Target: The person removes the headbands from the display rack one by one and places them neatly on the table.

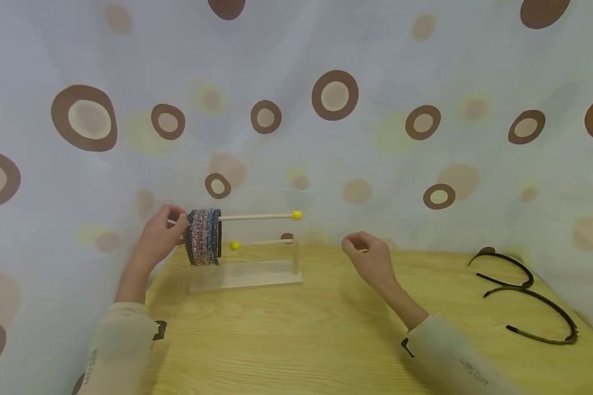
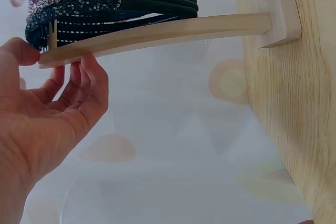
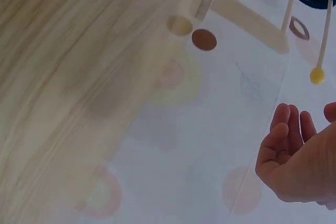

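Note:
Several glittery headbands [image 1: 204,237] hang side by side on the left part of a wooden stand [image 1: 249,274] with thin rods and yellow ball ends [image 1: 297,215]. At their left side is my left hand [image 1: 159,236]. The left wrist view shows its thumb and fingertips holding the free end of the stand's wooden upright [image 2: 173,34], with the thumb right by the glittery bands. My right hand [image 1: 373,260] hovers over the table to the right of the rods, fingers loosely curled and nothing in them.
Two dark headbands lie at the table's right, a thin black one [image 1: 519,266] behind a studded one [image 1: 565,315]. A patterned curtain [image 1: 296,148] rises along the back and sides of the wooden table [image 1: 277,334].

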`<action>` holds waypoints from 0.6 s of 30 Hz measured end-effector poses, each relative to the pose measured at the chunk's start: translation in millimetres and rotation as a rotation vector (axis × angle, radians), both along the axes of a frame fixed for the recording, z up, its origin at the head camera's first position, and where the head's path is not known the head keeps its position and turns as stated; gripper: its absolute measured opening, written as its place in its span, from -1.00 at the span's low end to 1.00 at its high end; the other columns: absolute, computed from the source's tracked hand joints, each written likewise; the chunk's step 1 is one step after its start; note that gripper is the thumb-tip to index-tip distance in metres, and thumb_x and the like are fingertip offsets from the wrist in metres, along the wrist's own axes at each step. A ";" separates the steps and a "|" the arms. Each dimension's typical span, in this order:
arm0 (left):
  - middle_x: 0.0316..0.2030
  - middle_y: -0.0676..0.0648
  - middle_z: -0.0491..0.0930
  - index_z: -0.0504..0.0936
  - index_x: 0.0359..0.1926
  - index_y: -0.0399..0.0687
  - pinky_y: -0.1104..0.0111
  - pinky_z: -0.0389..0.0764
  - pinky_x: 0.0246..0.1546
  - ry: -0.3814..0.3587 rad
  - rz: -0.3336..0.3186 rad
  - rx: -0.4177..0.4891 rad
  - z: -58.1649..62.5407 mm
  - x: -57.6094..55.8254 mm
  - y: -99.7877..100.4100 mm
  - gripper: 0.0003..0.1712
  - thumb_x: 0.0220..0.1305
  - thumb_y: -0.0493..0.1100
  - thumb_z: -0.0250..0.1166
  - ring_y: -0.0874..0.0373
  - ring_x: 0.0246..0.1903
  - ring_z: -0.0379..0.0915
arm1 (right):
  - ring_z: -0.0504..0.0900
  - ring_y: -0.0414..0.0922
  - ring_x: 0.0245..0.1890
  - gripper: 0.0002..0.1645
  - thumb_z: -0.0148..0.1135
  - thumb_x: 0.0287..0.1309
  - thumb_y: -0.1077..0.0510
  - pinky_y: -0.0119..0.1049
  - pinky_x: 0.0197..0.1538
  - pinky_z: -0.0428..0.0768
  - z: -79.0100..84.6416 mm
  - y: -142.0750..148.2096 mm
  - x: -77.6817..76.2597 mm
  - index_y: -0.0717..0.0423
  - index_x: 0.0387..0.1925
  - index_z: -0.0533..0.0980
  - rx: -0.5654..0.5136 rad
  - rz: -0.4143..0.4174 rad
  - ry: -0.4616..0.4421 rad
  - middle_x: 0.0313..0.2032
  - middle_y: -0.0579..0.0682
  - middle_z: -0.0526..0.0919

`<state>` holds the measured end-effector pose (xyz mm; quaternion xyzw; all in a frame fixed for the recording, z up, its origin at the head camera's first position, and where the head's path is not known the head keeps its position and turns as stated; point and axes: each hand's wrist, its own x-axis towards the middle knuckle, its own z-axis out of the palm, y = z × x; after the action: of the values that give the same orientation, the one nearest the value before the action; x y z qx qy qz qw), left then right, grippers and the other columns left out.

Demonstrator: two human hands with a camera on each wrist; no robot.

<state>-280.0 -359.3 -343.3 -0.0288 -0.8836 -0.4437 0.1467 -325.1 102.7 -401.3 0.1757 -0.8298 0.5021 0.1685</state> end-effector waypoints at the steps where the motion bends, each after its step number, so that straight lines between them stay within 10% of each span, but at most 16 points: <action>1: 0.14 -0.28 0.37 0.30 0.30 -0.23 0.01 0.68 -0.02 0.001 0.001 0.002 -0.3 -0.1 0.4 -0.40 0.55 0.15 -0.02 -0.16 0.03 0.47 | 0.63 -0.06 -0.19 -0.70 0.24 0.40 -0.04 -0.06 -0.09 0.63 -0.6 -8.2 -0.6 0.08 -0.10 0.69 -0.014 0.016 -0.006 -0.23 -0.02 0.71; 18: 0.13 -0.29 0.37 0.31 0.29 -0.25 0.01 0.70 -0.09 0.031 0.005 -0.019 -0.3 0.0 2.1 -0.38 0.56 0.18 -0.07 -0.16 0.00 0.49 | 0.70 0.04 -0.20 -0.73 0.14 0.45 0.09 -0.19 -0.15 0.70 21.3 -127.0 -4.3 0.15 0.00 0.60 -0.124 0.506 -0.226 -0.17 0.14 0.70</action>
<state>-280.0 -357.2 -343.6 -0.0349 -0.8856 -0.4343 0.1610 -329.4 -24.3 -379.9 0.3094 -0.7408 0.5945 -0.0454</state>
